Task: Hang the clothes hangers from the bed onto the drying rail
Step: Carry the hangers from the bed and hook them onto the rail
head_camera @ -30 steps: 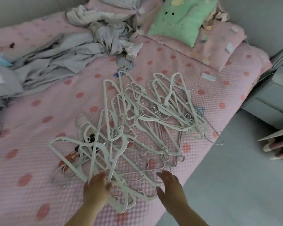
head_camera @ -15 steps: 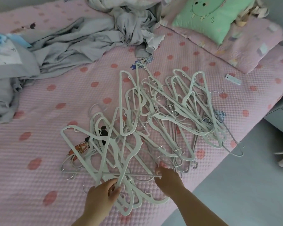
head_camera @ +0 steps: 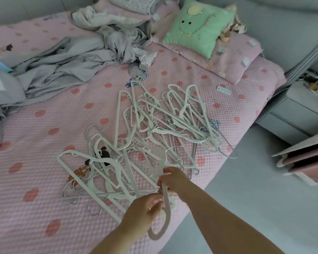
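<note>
A tangled pile of several white plastic clothes hangers (head_camera: pixel 154 132) lies spread over the pink dotted bed cover (head_camera: pixel 44 136), reaching from mid-bed to its right edge. At the near end of the pile my left hand (head_camera: pixel 141 215) pinches one white hanger (head_camera: pixel 164 217) whose rounded end hangs over the bed edge. My right hand (head_camera: pixel 173 178) grips the same hanger higher up, where it joins the pile. No drying rail is in view.
Crumpled grey clothes (head_camera: pixel 77 55) cover the far left of the bed. A green cushion (head_camera: pixel 200 28) leans on a pink pillow (head_camera: pixel 233 57) at the head. A grey nightstand (head_camera: pixel 297 114) and a pink box (head_camera: pixel 305 158) stand right of the bed on grey floor (head_camera: pixel 246 189).
Both hands have closed on one hanger at the near edge of the pile and drawn its looped end toward me over the bed edge. The camera has shifted slightly.
</note>
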`<state>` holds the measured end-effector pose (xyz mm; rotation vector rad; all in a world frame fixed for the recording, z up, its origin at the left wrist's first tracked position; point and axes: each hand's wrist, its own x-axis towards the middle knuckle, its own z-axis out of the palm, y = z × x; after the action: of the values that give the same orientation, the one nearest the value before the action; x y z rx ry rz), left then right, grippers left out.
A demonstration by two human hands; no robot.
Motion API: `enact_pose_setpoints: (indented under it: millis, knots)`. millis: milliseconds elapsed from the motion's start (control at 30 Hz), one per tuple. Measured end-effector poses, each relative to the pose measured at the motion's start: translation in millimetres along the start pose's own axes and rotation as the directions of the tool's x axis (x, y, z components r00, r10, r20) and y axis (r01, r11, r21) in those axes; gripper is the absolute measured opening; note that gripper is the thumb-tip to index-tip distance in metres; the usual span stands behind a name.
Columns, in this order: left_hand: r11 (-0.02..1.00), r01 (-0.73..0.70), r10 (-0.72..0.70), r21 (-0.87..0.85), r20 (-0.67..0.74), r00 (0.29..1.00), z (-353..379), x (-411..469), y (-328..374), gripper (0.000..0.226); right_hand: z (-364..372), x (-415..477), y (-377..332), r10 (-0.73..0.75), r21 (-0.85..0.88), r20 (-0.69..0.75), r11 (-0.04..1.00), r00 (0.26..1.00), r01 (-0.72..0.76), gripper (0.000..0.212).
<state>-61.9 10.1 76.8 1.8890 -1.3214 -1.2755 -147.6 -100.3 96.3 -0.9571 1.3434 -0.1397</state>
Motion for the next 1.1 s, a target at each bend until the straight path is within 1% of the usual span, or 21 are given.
enact_pose_setpoints:
  millis: [100, 167, 200, 267, 333, 400, 467, 567, 633, 700, 767, 867, 967, 1033, 1100]
  knots:
    - [0.994, -0.101, 0.099, -0.033, -0.059, 0.993, -2, -3, 12, 0.017, -23, -27, -1, -0.047, -0.014, -0.129, 0.999, 0.991, 0.045, 0.024]
    - [0.99, -0.117, 0.11, -0.077, -0.084, 0.99, -6, -2, 24, 0.015, -40, -47, 1, -0.047, 0.028, -0.186, 0.998, 0.981, 0.053, 0.03]
    - [0.988, -0.123, 0.115, -0.097, -0.086, 0.99, -7, 0, 33, 0.015, -49, -58, 1, -0.051, 0.029, -0.2, 0.998, 0.978, 0.057, 0.029]
    - [0.984, -0.135, 0.128, -0.116, -0.069, 0.989, -9, 5, 51, 0.019, -67, -79, 2, -0.071, -0.034, -0.21, 0.997, 0.975, 0.066, 0.022]
    - [0.983, -0.159, 0.155, -0.096, -0.051, 0.987, -10, 10, 72, 0.018, -84, -104, 2, -0.115, -0.131, -0.219, 0.988, 0.969, 0.088, 0.024]
    - [0.981, -0.179, 0.175, -0.079, -0.052, 0.983, -11, 17, 89, 0.02, -98, -125, 2, -0.16, -0.243, -0.231, 0.965, 0.96, 0.102, 0.025]
    - [0.983, -0.18, 0.178, -0.034, -0.052, 0.983, -10, 24, 98, 0.024, -111, -144, 5, -0.185, -0.316, -0.262, 0.944, 0.947, 0.097, 0.027]
    - [0.986, -0.086, 0.087, 0.141, 0.003, 0.996, -12, 33, 81, 0.027, -118, -156, 14, -0.199, -0.359, -0.284, 0.929, 0.938, 0.088, 0.029]
    - [0.96, -0.001, -0.009, 0.28, 0.032, 0.999, -13, 38, 53, 0.028, -117, -156, 19, -0.204, -0.362, -0.282, 0.927, 0.937, 0.093, 0.029]
    - [0.917, 0.089, -0.11, 0.389, 0.032, 0.993, -16, 39, 24, 0.031, -115, -149, 25, -0.2, -0.356, -0.28, 0.93, 0.939, 0.092, 0.028]
    - [0.888, 0.142, -0.168, 0.437, 0.022, 0.986, -19, 42, -1, 0.035, -113, -140, 28, -0.186, -0.359, -0.272, 0.93, 0.944, 0.08, 0.027]
    - [0.869, 0.204, -0.221, 0.45, -0.015, 0.975, -21, 53, -23, 0.042, -115, -124, 31, -0.151, -0.348, -0.29, 0.936, 0.945, 0.043, 0.028]
    - [0.799, 0.219, -0.244, 0.56, -0.031, 0.969, -19, 72, -36, 0.048, -119, -111, 35, -0.124, -0.324, -0.302, 0.946, 0.945, 0.021, 0.033]
    - [0.71, 0.198, -0.28, 0.676, 0.013, 0.96, -17, 86, -44, 0.047, -121, -104, 37, -0.112, -0.298, -0.3, 0.954, 0.947, 0.018, 0.033]
    - [0.628, 0.144, -0.313, 0.765, 0.079, 0.946, -12, 94, -52, 0.04, -122, -98, 39, -0.105, -0.27, -0.295, 0.963, 0.95, 0.023, 0.034]
